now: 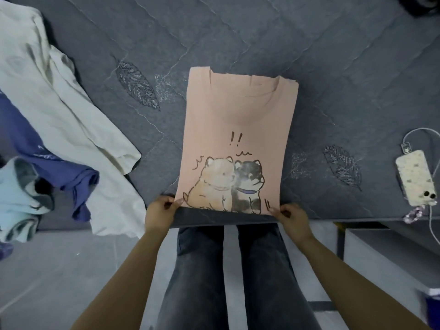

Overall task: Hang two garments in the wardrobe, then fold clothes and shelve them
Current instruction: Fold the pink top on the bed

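Note:
A pink T-shirt (240,120) with two cartoon dogs printed on it lies face up on the grey quilted bed (238,32), its sides folded in to a narrow rectangle, collar at the far end. My left hand (162,211) pinches the shirt's near left corner at the bed's edge. At the near right corner my right hand (291,217) pinches the same folded edge. The near edge runs straight between the two hands.
At the left lie a cream garment (62,96), a purple garment (54,163) and a light blue one (16,194). A phone (415,178) on a white cable (431,225) lies at the bed's right edge. My legs in dark jeans stand against the bed.

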